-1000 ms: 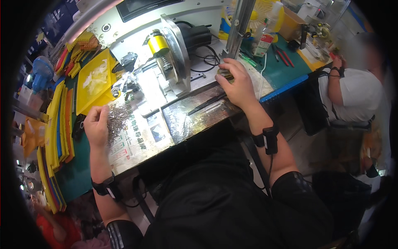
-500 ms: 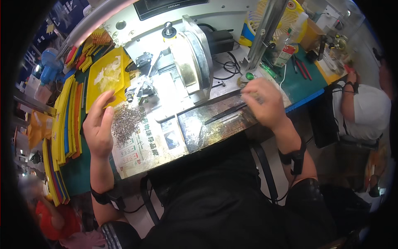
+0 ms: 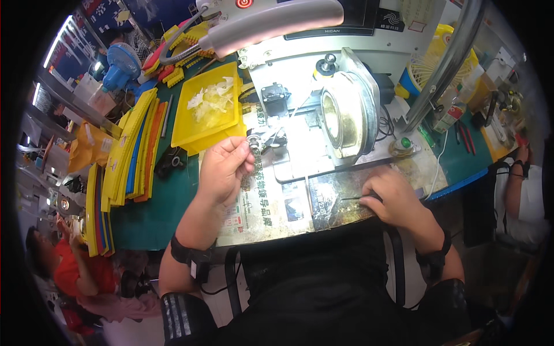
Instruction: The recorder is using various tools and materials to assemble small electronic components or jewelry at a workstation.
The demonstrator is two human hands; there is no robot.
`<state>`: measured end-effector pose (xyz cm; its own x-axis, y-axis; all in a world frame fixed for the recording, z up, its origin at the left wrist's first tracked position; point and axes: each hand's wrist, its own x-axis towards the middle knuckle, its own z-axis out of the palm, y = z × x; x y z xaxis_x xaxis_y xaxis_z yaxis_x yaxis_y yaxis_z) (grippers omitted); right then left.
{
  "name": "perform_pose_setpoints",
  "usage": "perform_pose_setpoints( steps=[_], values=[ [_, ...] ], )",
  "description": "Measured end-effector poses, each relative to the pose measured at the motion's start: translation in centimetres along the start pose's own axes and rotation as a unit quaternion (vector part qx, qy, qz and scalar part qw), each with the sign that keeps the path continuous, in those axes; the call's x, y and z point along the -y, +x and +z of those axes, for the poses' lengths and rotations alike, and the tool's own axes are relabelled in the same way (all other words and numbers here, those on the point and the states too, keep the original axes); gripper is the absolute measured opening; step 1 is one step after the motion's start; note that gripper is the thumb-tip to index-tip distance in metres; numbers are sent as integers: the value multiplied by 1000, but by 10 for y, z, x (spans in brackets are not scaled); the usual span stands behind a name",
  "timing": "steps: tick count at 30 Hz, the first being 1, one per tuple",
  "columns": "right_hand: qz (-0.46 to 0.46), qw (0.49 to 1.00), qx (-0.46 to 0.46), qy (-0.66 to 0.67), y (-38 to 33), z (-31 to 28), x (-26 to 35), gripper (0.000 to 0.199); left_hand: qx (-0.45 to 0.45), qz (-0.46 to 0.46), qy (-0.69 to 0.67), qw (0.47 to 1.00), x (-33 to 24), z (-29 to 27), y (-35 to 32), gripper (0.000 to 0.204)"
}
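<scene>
My left hand is closed, thumb and fingertips pinched together right beside a small round metal knob on the machine's left side. Whatever lies between those fingers is hidden. The machine, white with a large round metal ring, stands brightly lit in front of me. Over the bench's front edge, my right hand grips one end of dark, slim tweezers, which point left. The heap of small metal pins on the newspaper is mostly covered by my left hand.
A yellow tray with pale translucent pieces stands left of the machine. Yellow, blue and orange strips stack farther left. A lamp hangs overhead. Red-handled pliers and a green-capped jar lie right. People sit at both sides.
My left hand has gone from open above the metal pins to pinching beside the machine's knob. My right hand has come down and taken hold of the tweezers. The view has shifted left.
</scene>
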<state>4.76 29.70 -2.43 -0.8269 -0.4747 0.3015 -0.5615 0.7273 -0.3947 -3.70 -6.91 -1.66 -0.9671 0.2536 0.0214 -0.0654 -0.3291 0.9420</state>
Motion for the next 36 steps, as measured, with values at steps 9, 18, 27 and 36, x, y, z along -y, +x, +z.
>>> perform_pose_setpoints(
  steps=[9,18,27,36],
  values=[
    [140,826,54,543,62,17,80,21,77,139,129,979,-60,35,5,10],
    [109,773,-70,621,112,46,90,36,141,180,2,973,-18,48,-12,11],
    [113,760,-80,635,125,54,85,35,119,242,99,958,-13,47,-15,10],
    [147,737,-58,657,130,42,89,33,165,301,122,931,-42,65,-40,10]
  ],
)
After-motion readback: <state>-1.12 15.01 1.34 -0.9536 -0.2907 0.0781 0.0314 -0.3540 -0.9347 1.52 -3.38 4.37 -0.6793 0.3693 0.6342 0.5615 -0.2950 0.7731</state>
